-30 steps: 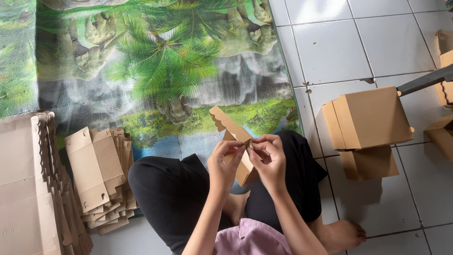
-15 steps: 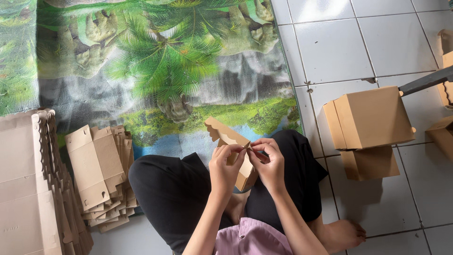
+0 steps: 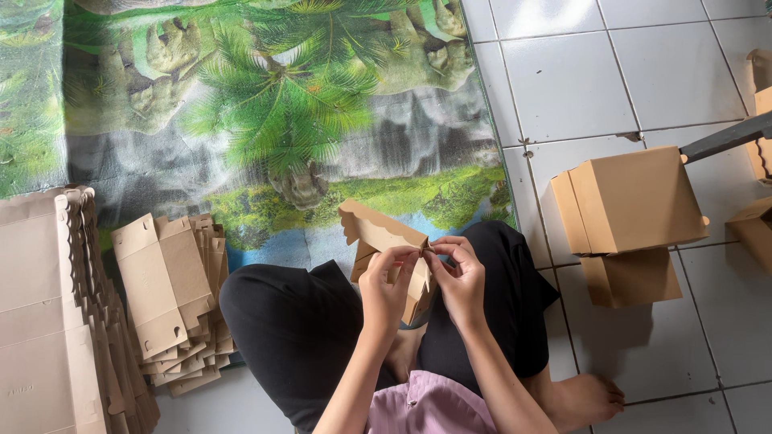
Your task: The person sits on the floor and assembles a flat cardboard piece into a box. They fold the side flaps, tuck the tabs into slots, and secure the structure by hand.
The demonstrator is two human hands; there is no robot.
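Seated cross-legged on a palm-print mat (image 3: 265, 120), a person pinches a partly folded cardboard box (image 3: 384, 241) above the lap; left hand (image 3: 388, 285) and right hand (image 3: 460, 281) both closed on its edge; flat blanks (image 3: 165, 297) lie just left.

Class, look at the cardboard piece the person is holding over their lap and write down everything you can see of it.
The cardboard piece is plain brown card, a partly folded box blank with a scalloped edge on its upper left flap. It is tilted, its flap pointing up and left above the crossed legs in black trousers. The left hand and right hand both pinch it near its upper right corner, covering much of its lower part.
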